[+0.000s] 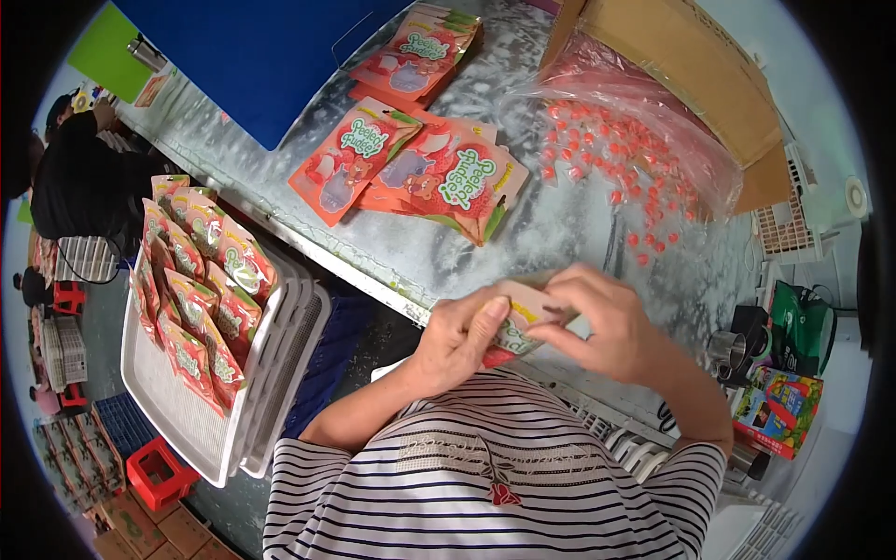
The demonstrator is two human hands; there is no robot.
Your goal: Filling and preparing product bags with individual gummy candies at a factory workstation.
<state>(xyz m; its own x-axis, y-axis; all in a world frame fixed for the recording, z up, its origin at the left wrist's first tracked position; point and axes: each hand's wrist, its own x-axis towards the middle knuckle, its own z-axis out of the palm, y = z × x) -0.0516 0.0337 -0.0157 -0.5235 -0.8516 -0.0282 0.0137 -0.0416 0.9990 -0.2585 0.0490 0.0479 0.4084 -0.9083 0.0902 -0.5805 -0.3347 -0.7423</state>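
Close to my body, above the table's near edge, I hold a pink and cream snack pouch point(519, 338). My left hand point(450, 343) is closed round one side of it, thumb laid across the front. At the pouch's other end, my right hand point(605, 322) has its thumb and fingers pinched at the edge; the fingers partly hide that end. Farther off on the table lie flat, matching pouches point(457, 177) in overlapping piles. Small red pieces in clear wrappers point(611, 154) are spread to the right of them.
A cardboard box point(695, 61) lined with pink plastic opens toward the red pieces. At left, stacked white trays point(159, 415) hold several upright, plump pouches point(201, 289). A blue panel point(252, 56) covers the table's far left. A person in black point(79, 187) is beyond; a red stool point(159, 474) stands below.
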